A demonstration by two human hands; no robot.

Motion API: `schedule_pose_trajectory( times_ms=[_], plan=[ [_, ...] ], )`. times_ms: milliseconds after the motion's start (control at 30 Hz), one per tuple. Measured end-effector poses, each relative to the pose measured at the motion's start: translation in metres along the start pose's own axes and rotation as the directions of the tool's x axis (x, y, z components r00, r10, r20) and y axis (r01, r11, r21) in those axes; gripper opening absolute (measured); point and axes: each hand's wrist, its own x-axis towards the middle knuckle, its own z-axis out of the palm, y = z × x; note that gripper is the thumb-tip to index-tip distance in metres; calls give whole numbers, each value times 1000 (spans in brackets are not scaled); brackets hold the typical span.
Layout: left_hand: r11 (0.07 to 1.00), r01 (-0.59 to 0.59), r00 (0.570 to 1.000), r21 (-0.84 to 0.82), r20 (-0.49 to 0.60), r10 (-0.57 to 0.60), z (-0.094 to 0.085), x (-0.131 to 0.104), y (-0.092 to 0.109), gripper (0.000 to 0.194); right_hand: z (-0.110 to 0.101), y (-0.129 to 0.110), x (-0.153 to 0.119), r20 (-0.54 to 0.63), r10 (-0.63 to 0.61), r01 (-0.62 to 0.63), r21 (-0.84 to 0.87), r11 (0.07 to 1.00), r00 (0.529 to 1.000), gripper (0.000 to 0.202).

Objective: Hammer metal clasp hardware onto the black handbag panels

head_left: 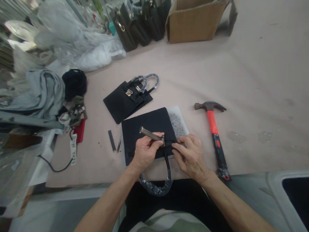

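Panel, black point(147, 124), lies flat on the table point(253, 80), over a pale speckled slab point(178, 120) that shows at its right side. From my remote station I record the following, with places given relative to that panel.

At its near right part I find both hands. The left hand point(147, 149) grips a metal rod tool point(151, 133), tilted, its lower end at the panel. The right hand point(189, 156) has thumb and forefinger bent narrowly against the panel; I cannot tell whether they pinch or merely press.

A plastic-wrapped handle point(156, 190) loops off the near edge. Beyond the panel, to the left, two overlapping black pieces point(120, 104) carry handles and gold-coloured fittings point(129, 92); I judge these further along.

On the panel I see no such fitting, though fingers cover part of it. I assess the work as partway: handle present, detail under the tool unfinished.

The hammer point(212, 129) lies unheld to the right; a dark bar point(112, 140) and a thin rod point(118, 144) lie to the left.
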Motion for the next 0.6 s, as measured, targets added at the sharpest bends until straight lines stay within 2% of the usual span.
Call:
schedule_pose_trajectory(
  times_ms=[300, 600],
  plan=[
    [998, -56, 997, 29, 45, 55, -1, -2, -5, 12, 3, 2, -1, -18, 9, -9, 18, 1000, 1000, 12],
    [937, -254, 967, 241, 86, 240, 4, -2, 0, 10, -1, -2, 1, 7, 30, -30, 10, 1000, 1000, 12]
  ],
)
